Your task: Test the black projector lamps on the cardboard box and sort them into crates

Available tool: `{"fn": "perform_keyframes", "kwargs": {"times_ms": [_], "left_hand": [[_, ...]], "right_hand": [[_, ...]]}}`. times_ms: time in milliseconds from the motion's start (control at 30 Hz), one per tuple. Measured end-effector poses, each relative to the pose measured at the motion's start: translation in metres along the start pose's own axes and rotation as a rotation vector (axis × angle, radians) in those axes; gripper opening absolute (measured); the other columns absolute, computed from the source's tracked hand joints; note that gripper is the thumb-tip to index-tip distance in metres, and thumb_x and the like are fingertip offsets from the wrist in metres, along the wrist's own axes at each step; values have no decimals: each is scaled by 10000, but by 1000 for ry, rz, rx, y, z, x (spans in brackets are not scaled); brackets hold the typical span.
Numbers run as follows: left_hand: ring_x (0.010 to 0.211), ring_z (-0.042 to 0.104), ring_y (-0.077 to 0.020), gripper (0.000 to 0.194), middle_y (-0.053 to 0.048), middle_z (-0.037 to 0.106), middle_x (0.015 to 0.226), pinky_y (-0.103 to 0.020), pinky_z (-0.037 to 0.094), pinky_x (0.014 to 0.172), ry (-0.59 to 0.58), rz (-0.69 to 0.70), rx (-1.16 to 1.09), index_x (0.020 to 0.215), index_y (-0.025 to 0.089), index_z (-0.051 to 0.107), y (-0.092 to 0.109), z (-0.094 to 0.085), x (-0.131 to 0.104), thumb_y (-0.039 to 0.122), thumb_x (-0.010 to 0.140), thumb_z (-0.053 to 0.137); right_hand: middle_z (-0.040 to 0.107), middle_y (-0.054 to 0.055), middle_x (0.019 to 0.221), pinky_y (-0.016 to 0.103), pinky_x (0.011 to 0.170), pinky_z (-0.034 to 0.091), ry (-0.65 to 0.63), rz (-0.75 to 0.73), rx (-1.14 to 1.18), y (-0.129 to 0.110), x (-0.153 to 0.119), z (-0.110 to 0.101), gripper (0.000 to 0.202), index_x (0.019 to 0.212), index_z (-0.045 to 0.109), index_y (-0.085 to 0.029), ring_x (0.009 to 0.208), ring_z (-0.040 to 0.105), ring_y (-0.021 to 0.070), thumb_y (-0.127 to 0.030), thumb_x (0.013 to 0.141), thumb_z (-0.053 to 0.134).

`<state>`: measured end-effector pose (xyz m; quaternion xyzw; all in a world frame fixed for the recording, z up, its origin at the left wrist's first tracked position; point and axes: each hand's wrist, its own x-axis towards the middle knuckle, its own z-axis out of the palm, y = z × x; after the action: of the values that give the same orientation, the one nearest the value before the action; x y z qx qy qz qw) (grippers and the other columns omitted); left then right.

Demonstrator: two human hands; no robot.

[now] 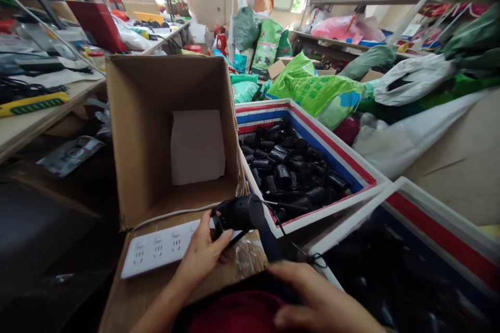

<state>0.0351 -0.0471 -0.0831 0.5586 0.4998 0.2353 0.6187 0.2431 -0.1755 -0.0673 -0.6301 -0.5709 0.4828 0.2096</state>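
Observation:
A black cylindrical device (238,212) with a cord is gripped in my left hand (207,244), above the right end of a white power strip (156,247). Near the bottom, right of centre, my right hand (312,294) has its fingers apart and holds nothing. It is slightly blurred. Behind my left hand stands an open cardboard box (136,140) with a pale sheet (198,147) at its bottom. The power strip rests on a brown cardboard surface (144,291).
A white-rimmed bin (336,202) of black devices (281,166) stands right of the box. A second bin (414,187) is at the lower right. Green bags (312,88) lie behind. A workbench (23,124) runs along the left.

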Motion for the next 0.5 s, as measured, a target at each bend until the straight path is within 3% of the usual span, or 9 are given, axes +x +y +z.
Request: {"fn": "perform_keyframes", "kwargs": {"times_ms": [33, 100, 133, 200, 267, 300, 333, 433, 500], "left_hand": [[512, 639, -215, 543, -13, 615, 709, -305, 539, 446, -5, -13, -7, 1187, 183, 338, 1, -2, 0, 411, 770, 601], [514, 648, -223, 530, -4, 613, 672, -298, 542, 447, -23, -19, -22, 1166, 182, 335, 4, -4, 0, 406, 773, 611], [515, 650, -222, 521, -1, 613, 663, -290, 540, 445, -34, -16, -33, 1156, 185, 335, 5, -4, 0, 403, 776, 616], [511, 649, -215, 509, 8, 612, 655, -278, 538, 437, -53, -9, -65, 1137, 194, 334, 8, -3, -1, 397, 775, 629], [501, 645, -205, 502, 18, 609, 648, -272, 539, 436, -70, -11, -114, 1115, 201, 333, 11, -1, -2, 395, 770, 640], [498, 642, -201, 499, 20, 610, 646, -269, 539, 435, -81, -13, -143, 1104, 203, 332, 13, -1, -3, 395, 766, 645], [494, 640, -198, 500, 18, 614, 643, -264, 538, 434, -92, -13, -170, 1097, 204, 331, 15, -1, -4, 394, 763, 651], [489, 635, -184, 501, 0, 642, 667, -253, 536, 435, -109, 3, -229, 1088, 207, 334, 22, -7, -10, 381, 757, 667], [488, 637, -178, 495, -8, 658, 684, -252, 538, 441, -93, 18, -256, 1087, 211, 334, 29, -16, -15, 361, 758, 672]], "right_hand": [[680, 56, 1015, 303, 785, 512, -27, 27, 19, 2, -13, -13, 375, 1024, 671, -207, 930, 631, 239, -286, 664, 738], [640, -2, 671, 237, 570, 474, 90, 98, 17, 16, -31, -39, 98, 689, 662, -195, 643, 599, 168, -277, 679, 715], [601, -12, 603, 236, 536, 450, 202, 135, -16, 28, -35, -49, 121, 636, 632, -193, 592, 566, 158, -275, 670, 715], [619, 3, 663, 274, 586, 471, 411, 196, -119, 58, -36, -60, 220, 739, 657, -197, 642, 577, 187, -266, 569, 777], [653, 58, 869, 348, 719, 501, 479, 205, -193, 87, -30, -53, 562, 987, 666, -192, 798, 610, 250, -221, 449, 825], [643, 77, 935, 374, 768, 498, 468, 181, -210, 99, -25, -45, 640, 1068, 647, -189, 849, 612, 264, -202, 452, 817], [629, 85, 962, 383, 793, 495, 448, 143, -217, 108, -20, -34, 600, 1093, 640, -188, 871, 611, 261, -200, 511, 785], [595, 68, 881, 364, 754, 503, 463, 30, -240, 117, -2, -4, 225, 967, 668, -194, 813, 612, 218, -211, 771, 559], [572, 69, 869, 362, 711, 501, 549, -1, -276, 114, 10, 2, 221, 940, 656, -195, 775, 603, 211, -236, 844, 461]]}}
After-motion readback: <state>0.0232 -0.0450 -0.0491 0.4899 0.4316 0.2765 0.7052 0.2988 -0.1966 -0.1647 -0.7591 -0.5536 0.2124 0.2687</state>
